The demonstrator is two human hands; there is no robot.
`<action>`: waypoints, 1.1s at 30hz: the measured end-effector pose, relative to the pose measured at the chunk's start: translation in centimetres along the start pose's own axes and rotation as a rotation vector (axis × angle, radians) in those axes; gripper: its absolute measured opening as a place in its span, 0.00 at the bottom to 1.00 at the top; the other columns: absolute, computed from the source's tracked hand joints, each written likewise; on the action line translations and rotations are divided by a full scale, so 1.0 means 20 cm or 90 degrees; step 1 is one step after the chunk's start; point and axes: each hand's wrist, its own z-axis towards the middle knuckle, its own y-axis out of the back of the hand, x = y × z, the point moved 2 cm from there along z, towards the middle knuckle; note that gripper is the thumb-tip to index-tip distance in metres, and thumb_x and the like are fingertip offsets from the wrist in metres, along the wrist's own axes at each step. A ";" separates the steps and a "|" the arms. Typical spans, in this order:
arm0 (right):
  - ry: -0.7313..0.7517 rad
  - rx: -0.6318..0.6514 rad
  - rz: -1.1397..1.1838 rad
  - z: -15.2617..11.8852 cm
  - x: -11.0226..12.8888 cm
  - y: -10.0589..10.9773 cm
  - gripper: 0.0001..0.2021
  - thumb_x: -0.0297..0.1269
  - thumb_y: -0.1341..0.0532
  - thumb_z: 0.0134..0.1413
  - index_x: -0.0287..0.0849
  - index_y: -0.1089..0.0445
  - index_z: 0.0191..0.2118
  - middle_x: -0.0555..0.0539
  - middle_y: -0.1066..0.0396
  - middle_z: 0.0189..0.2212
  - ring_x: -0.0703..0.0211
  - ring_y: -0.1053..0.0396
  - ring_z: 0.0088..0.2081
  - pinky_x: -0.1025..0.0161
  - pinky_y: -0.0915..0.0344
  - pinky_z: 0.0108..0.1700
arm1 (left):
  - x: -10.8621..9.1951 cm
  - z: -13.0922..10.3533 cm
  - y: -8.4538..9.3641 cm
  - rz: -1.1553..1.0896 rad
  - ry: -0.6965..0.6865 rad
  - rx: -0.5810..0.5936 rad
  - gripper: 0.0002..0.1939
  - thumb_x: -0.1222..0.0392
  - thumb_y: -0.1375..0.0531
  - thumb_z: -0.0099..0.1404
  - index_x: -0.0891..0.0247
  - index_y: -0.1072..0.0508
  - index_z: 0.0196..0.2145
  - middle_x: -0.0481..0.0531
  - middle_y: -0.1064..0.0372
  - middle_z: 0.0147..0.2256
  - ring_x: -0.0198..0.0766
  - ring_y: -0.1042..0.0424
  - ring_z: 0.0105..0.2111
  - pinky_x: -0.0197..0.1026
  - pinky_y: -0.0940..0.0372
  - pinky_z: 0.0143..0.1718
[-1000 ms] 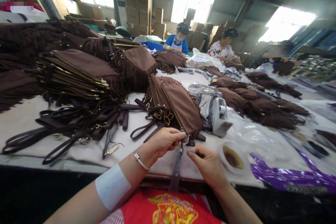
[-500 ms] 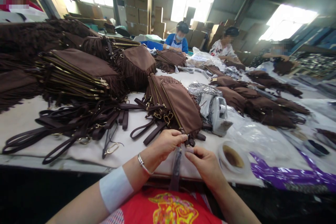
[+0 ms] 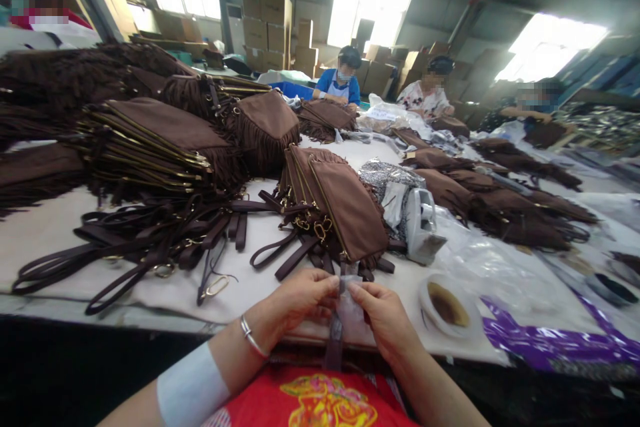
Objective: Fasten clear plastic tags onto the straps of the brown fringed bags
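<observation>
A dark brown wrist strap (image 3: 333, 349) hangs over the table's front edge towards my body, below a fringed brown pouch (image 3: 353, 213) on top of a fanned stack. Thumb and fingers of my left hand (image 3: 311, 293) pinch the strap close to the pouch's lower corner. On the other side, my right hand (image 3: 387, 312) pinches a piece of thin clear plastic film (image 3: 352, 310) that lies against the strap. The exact fingertip contact is partly hidden. Several loose brown straps (image 3: 135, 240) with gold rings lie to the left.
A tape roll (image 3: 447, 305) and a tape dispenser (image 3: 423, 227) stand right of my hands. A purple plastic bag (image 3: 555, 340) lies at the front right edge. Tall pouch stacks (image 3: 155, 140) fill the left. Co-workers (image 3: 339, 83) sit across the table.
Both hands have come slightly lower, and my left hand has shifted left. More of the clear film now shows between them, spread beside the strap.
</observation>
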 end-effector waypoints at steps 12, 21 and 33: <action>-0.024 0.046 -0.011 0.04 -0.01 -0.06 0.22 0.54 0.32 0.40 0.38 0.33 0.24 0.52 0.33 0.15 0.68 0.40 0.17 0.70 0.50 0.20 | -0.03 0.06 0.09 0.150 -0.147 -0.176 0.15 0.49 0.36 0.52 0.65 0.29 0.25 0.44 0.38 0.19 0.30 0.43 0.19 0.34 0.48 0.21; -0.051 0.022 0.052 0.12 0.02 -0.13 0.20 0.51 0.30 0.37 0.39 0.34 0.23 0.54 0.36 0.15 0.71 0.45 0.15 0.71 0.56 0.17 | -0.13 0.13 0.07 0.160 -0.190 -0.195 0.16 0.47 0.40 0.56 0.64 0.30 0.27 0.47 0.34 0.22 0.34 0.36 0.22 0.35 0.46 0.20; 0.222 -0.043 -0.231 0.09 0.05 -0.06 0.16 0.47 0.38 0.52 0.38 0.27 0.40 0.43 0.25 0.30 0.59 0.31 0.26 0.63 0.36 0.26 | -0.15 0.18 0.08 0.237 -0.160 -0.078 0.25 0.36 0.39 0.53 0.65 0.30 0.26 0.48 0.34 0.20 0.31 0.40 0.18 0.35 0.50 0.19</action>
